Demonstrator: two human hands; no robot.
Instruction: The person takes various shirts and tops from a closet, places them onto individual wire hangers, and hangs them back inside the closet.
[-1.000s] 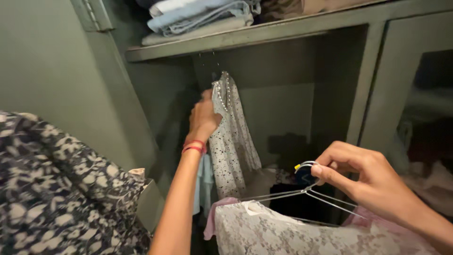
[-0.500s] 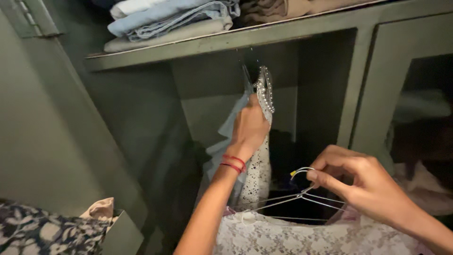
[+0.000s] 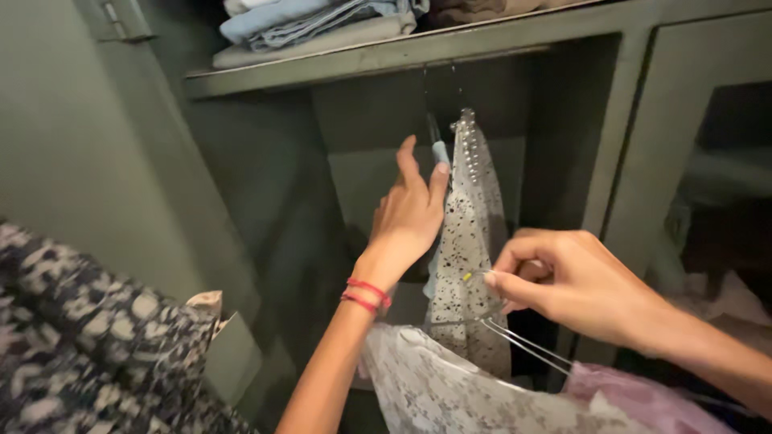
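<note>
My left hand (image 3: 410, 213) was up under the front edge of the shelf (image 3: 402, 52), fingers spread loosely and pressed against the hanging speckled garment (image 3: 466, 265), seemingly pushing it aside to open room. My right hand (image 3: 575, 285) was pinched shut on the hook of a wire hanger (image 3: 515, 341), held low by the wardrobe's right upright (image 3: 615, 145) so its load hung free. That hanger carried a pale lace top (image 3: 434, 394), thin and patterned, with pink cloth (image 3: 643, 402) beside it. Folded clothes (image 3: 314, 20) sat on the shelf above
</note>
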